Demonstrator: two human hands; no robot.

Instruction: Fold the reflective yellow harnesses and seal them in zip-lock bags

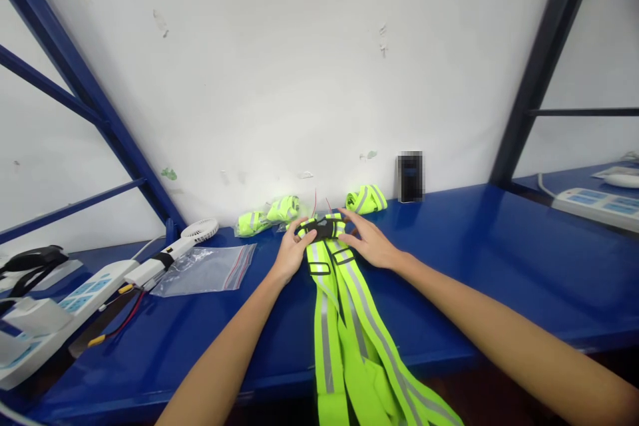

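A yellow-green reflective vest (324, 319) made of straps with grey stripes lies over the blue table and hangs past its front edge. At its far end a black buckle (324, 229) sits between my hands. My left hand (293, 249) is closed on the buckle's left end, thumb on top. Around the strap at the right end of the buckle, the thumb and fingers of my right hand (368, 238) are curled. Two black strap sliders, including the left slider (319, 269), show just below the buckle. The fingertips are partly hidden behind the straps.
Behind my hands, bagged reflective vests (269, 215) and a rolled vest (367, 200) rest by the wall, with a blurred dark box (411, 177). To the left lie a clear zip bag (210, 269), a white handheld fan (200, 231) and a power strip (80, 309).
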